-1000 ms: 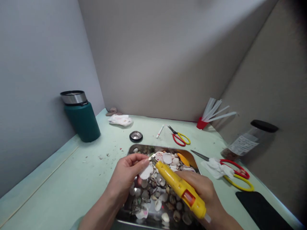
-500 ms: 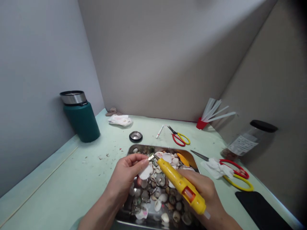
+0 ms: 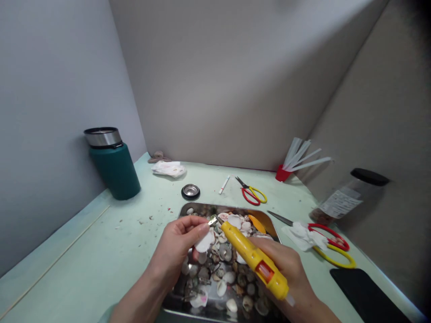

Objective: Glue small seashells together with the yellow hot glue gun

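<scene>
My left hand [image 3: 180,240] pinches a small shiny metal clip [image 3: 212,221] between thumb and forefinger, above the shell tray. A white shell [image 3: 204,242] shows just under my left thumb; whether those fingers hold it I cannot tell. My right hand [image 3: 281,262] is wrapped round a yellow glue gun [image 3: 251,255], with a clear glue stick poking out of its back end. The gun's dark nozzle points at the clip's far end, touching or very near it. Beneath both hands, a metal tray [image 3: 202,206] holds many seashells.
Red-and-yellow scissors [image 3: 252,193] and a white pen [image 3: 224,185] lie behind the tray, near a round lid [image 3: 191,192]. Larger scissors [image 3: 333,246], tissue [image 3: 305,236], a black phone-like slab [image 3: 368,294] and a jar [image 3: 350,197] are rightward. A green bottle [image 3: 114,166] stands left.
Over the last second the glue gun's nozzle has moved slightly up and right along the clip, toward its far end. My left hand has stayed nearly still.
</scene>
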Demonstrator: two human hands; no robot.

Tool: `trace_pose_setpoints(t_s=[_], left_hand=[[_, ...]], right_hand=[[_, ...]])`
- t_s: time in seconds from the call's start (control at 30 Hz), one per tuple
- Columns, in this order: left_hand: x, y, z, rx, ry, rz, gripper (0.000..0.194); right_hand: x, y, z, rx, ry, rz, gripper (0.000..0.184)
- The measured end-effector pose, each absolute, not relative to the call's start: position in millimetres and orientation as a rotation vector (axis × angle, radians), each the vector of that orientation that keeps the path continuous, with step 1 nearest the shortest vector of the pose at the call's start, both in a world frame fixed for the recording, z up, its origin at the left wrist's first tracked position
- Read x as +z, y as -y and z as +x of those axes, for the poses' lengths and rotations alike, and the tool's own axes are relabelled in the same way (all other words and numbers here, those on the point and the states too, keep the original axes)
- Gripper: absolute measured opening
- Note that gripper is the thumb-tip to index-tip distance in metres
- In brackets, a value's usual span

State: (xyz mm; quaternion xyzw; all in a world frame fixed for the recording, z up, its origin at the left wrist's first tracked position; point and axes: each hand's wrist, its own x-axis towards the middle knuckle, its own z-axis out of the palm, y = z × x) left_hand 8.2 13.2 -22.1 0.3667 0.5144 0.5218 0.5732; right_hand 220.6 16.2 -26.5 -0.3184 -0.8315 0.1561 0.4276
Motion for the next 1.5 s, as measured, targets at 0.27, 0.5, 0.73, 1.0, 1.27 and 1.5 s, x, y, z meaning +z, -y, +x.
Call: trace_pose_setpoints(t_s=[0.27, 0.5, 0.73, 1.0, 1.27, 1.5], left_hand=[[-22.1, -14.4, 8.5, 1.231, -1.199, 0.853, 0.018], [-21.0, -13.5, 8.4, 1.235, -1.197, 0.860, 0.017], [-21.8, -13.3, 8.9, 1.224, -1.214, 0.877, 0.017], [-22.4, -12.2, 8.6, 1.219, -1.240, 0.885, 0.019], [-22.3, -14.7, 8.6, 1.233, -1.221, 0.855, 0.019], [-20.6, -13.2, 9.0, 1.231, -1.231, 0.865, 0.019]], right_hand=[[-27.7, -17.4, 217.5, 0.348, 2.105, -0.756, 0.038], [-27.0, -17.1, 220.3, 0.350, 2.075, -0.772, 0.042], [-26.0, -15.2, 217.3, 0.365, 2.107, -0.771, 0.042], [-27.4, -16.2, 218.7, 0.345, 2.097, -0.778, 0.041], [-30.1, -15.5, 220.3, 0.359, 2.084, -0.773, 0.038], [-27.3, -16.3, 218.7, 0.377, 2.093, -0.788, 0.043]])
